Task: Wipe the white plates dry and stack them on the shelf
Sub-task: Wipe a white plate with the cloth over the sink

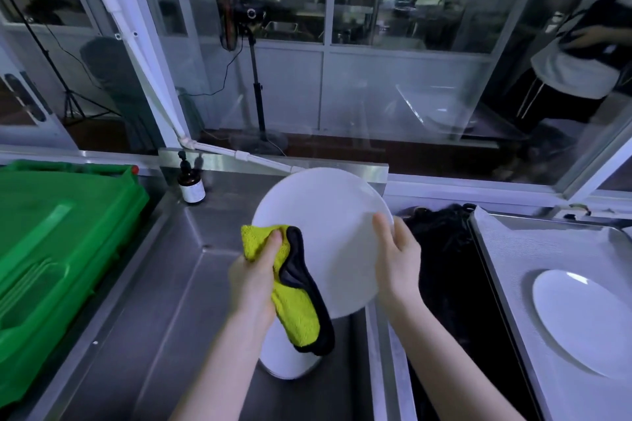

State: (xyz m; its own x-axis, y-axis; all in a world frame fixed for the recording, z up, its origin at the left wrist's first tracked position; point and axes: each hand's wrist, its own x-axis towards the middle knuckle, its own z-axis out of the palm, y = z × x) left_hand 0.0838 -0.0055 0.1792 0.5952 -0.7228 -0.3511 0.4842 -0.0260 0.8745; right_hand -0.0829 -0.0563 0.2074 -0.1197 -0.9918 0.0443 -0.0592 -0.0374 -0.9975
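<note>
Here, a person is holding a round white ceramic plate [328, 236] tilted up over a stainless-steel sink basin [171, 284], with the right hand [398, 263] gripping its right rim and the thumb lying across its face. The left hand [251, 280] is curling its fingers around a bunched yellow microfibre cloth with black edging [297, 311], pressing it against the plate's left edge. Another white plate [581, 321] is lying flat on a metal tray [513, 249] to the right, and a green plastic crate [51, 249] is sitting on the worktop [102, 328] at the left.
</note>
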